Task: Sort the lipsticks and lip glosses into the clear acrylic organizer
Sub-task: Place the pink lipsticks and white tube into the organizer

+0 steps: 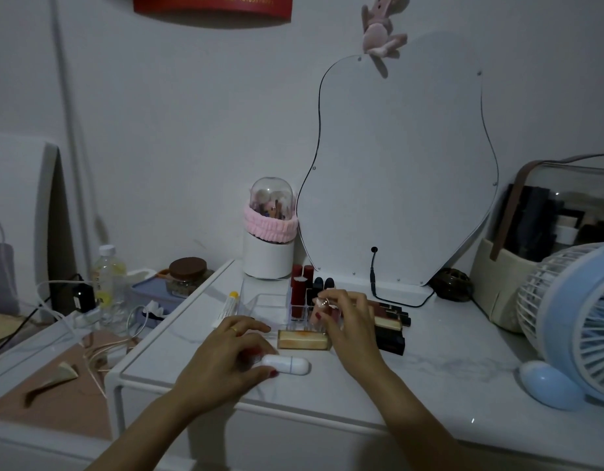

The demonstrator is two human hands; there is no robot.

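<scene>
The clear acrylic organizer (pixel 260 302) stands on the white dresser top, with red lipsticks (pixel 299 294) and dark-capped ones (pixel 322 283) upright in its right-hand slots. My right hand (pixel 348 317) holds a clear-capped lip gloss (pixel 322 309) over the organizer's front right slots. My left hand (pixel 231 355) rests on the table and grips a white capsule-shaped lipstick (pixel 287 365) lying on its side. A gold rectangular lipstick (pixel 304 339) lies between my hands. Several dark and red lipsticks (pixel 390 321) lie in a pile right of the organizer, partly behind my right hand.
A white brush holder with a clear dome and pink band (pixel 270 232) stands behind the organizer. A curvy mirror (pixel 402 164) leans on the wall, its cable (pixel 375 277) trailing. A blue fan (pixel 579 321) and a storage case (pixel 545 239) fill the right side. A yellow-capped tube (pixel 231 304) lies left.
</scene>
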